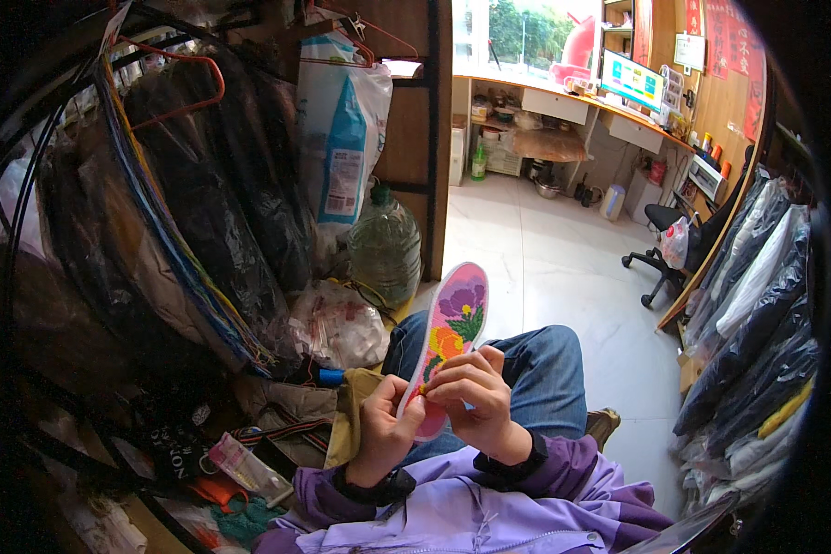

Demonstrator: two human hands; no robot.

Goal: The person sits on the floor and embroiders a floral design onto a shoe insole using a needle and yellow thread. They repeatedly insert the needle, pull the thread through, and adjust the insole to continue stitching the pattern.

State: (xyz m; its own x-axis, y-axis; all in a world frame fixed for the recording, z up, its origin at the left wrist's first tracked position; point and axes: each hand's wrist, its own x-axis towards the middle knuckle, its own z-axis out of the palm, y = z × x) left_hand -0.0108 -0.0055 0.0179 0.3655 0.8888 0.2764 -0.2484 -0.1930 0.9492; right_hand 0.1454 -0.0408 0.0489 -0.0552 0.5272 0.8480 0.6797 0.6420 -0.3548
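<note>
Above my lap I see an embroidered shoe insole (450, 325) with a white edge, held tilted. Its pink face carries a purple flower, an orange flower and green leaves in stitches. My left hand (389, 422) grips its left edge near the lower end, thumb on the face. The fingers of my right hand (474, 401) are bent and drawn together against the stitched face, close to my left thumb. Whether they pinch a needle or thread is too small to tell. Beneath the insole are my knees in blue jeans (547, 367).
At left, a bundle of coloured threads (173, 242) hangs before bagged garments (201, 159). A large plastic bottle (386, 242) stands near a stuffed plastic bag (339, 325). Bagged clothes (748, 298) hang at right. Farther off are an office chair (665, 242) and a desk with a monitor (631, 82).
</note>
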